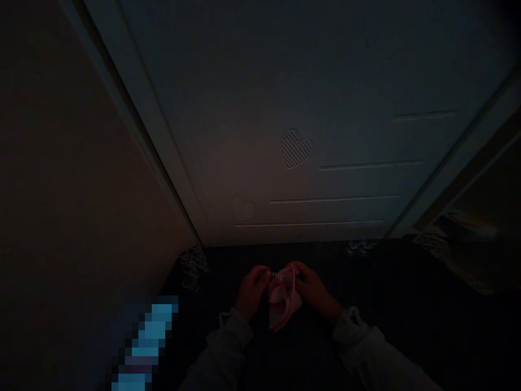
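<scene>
The scene is very dark. My left hand (251, 290) and my right hand (314, 290) meet low in the middle of the head view over a dark surface (407, 326). Between them I hold a small pink piece of fabric (283, 304) that hangs down from my fingers. A small shiny ring or clip (273, 275) sits at its top edge, pinched by the fingertips of both hands. Both my sleeves are light grey.
A white door or cabinet front (325, 108) with two striped heart shapes stands right behind the dark surface. A pile of clear rings (193, 266) lies at the left, another (360, 247) at the back right. A beige wall is on the left.
</scene>
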The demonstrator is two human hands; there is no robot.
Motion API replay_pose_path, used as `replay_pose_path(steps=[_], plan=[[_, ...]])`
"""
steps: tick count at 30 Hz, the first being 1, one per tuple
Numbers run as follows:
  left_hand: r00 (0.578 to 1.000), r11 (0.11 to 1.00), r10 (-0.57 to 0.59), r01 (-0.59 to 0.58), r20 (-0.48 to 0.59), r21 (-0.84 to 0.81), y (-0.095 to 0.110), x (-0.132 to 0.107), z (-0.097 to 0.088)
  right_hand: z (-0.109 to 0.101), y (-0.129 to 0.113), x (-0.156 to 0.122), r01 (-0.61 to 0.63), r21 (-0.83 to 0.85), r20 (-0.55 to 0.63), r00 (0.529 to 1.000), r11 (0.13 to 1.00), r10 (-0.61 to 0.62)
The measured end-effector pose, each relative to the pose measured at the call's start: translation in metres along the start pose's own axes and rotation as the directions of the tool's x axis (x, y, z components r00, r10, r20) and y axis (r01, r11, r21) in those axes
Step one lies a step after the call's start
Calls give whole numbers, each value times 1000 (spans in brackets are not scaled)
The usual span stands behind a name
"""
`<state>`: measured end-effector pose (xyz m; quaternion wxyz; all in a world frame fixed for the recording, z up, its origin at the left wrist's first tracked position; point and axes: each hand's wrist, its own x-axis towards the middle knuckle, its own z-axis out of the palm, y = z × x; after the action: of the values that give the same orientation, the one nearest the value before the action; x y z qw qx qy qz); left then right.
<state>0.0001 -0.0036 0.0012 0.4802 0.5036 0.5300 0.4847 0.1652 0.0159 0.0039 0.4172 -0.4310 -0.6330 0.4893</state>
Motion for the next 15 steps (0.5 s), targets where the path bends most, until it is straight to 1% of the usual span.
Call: replay_pose_path(steps=[3, 9, 15], plan=[[1000, 1000, 12, -12, -8, 2, -1, 0, 0, 0, 0, 0, -9, 23, 17, 1000, 1000, 9], [1000, 998, 4, -4, 12, -66, 1, -1, 0, 1, 2, 0, -21, 69, 15, 1000, 997, 20], [1000, 999, 6, -5, 25, -39, -2, -1, -2, 0, 1, 0, -20, 51, 3, 1000, 999, 20]])
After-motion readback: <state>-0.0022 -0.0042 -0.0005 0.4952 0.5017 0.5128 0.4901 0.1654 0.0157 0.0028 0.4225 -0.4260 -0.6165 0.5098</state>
